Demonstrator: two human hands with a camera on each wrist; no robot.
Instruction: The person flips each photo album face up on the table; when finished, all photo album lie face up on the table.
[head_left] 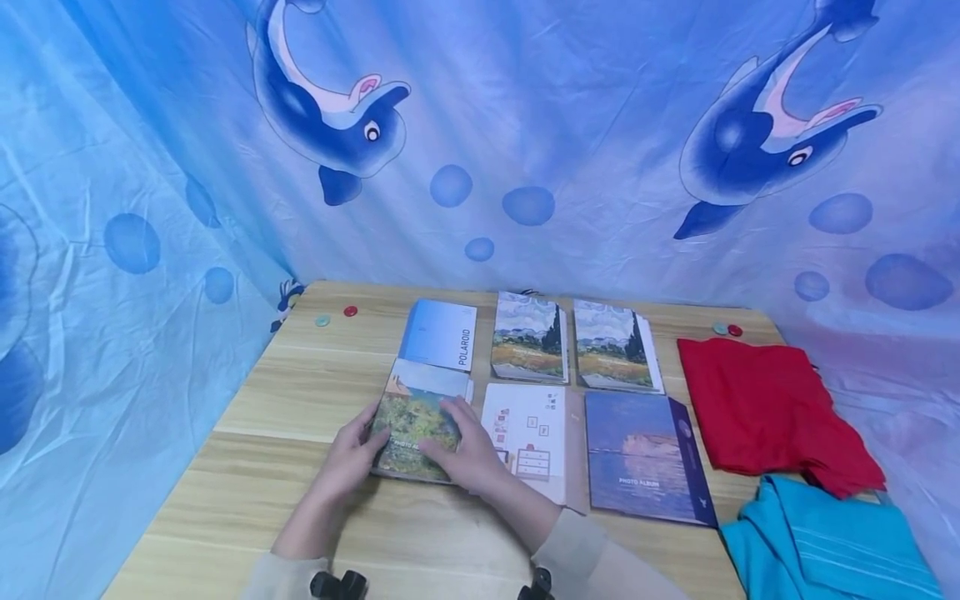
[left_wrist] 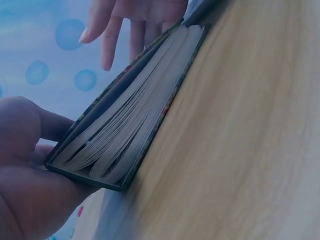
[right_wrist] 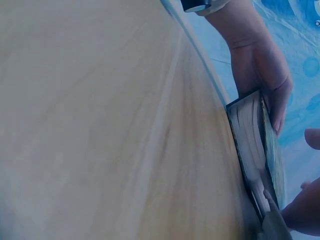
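- Currently, your L hand (head_left: pixel 351 446) grips the garden-painting photo album (head_left: pixel 411 414) along its spine (left_wrist: pixel 106 183), thumb over the cover (head_left: pixel 426 385), fingers curled in round the edge, at the L of the table (head_left: pixel 247 442).
- Your R hand (head_left: pixel 474 454) lies across the album's R part, fingers extended & loosely spread, thumb toward mid-cover; no pinch shows. Which fingertips actually touch: can't tell.
- Album's spot: near end toward you, POLAROID album (head_left: pixel 441 332) right at its far end, white-covered album (head_left: pixel 543 417) to its R. Dead flat or slightly raised at the spine? Can't tell.
- Handling, judged by eye: cover looks stiff, prob. board; pages (left_wrist: pixel 132 122) look thin, fanned at the near end, so apt to splay. Wt. prob. moderate, easy w/ 2 hands. Surface maybe smooth, a bit slippery; not very fragile, tho page edges could bend.
- Best hold, on that reading: spine in your L, opp. edge in your R, front & back pressed tog. so the pages don't gape. Avoid lifting by the dark flap (left_wrist: pixel 201 11), prob. the weak pt.
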